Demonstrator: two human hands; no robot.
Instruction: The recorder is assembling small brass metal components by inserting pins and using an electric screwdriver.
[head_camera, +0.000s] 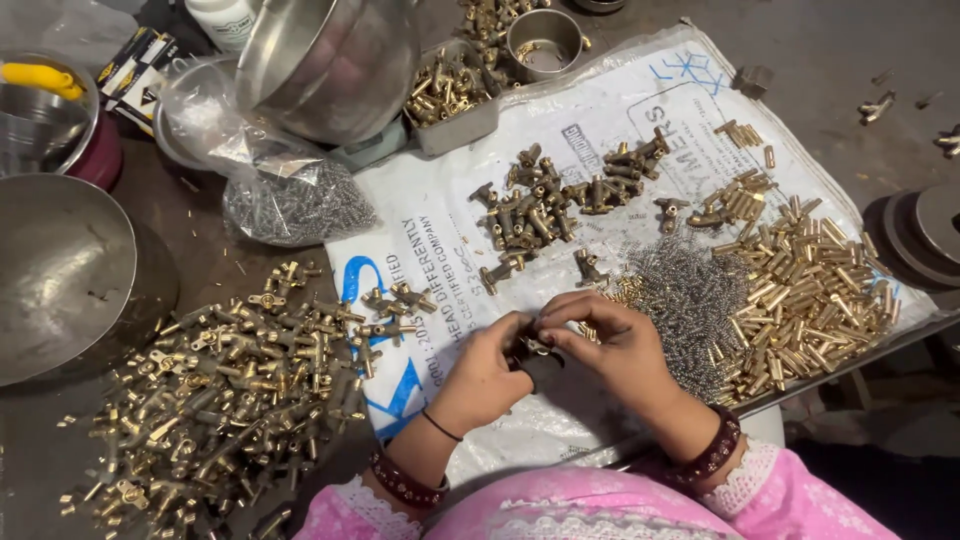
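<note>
brass fitting (533, 349) pinched between both hands (560, 362)

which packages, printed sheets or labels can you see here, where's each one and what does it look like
Printed sack sheet: spread flat under the brass parts, white with blue and black print.
Clear plastic bag: upper left of the sheet, open, holding small grey springs.
Small carton: top left by a steel bowl, black, yellow and white.
White bottle: top edge, only its lower part shows.
</note>
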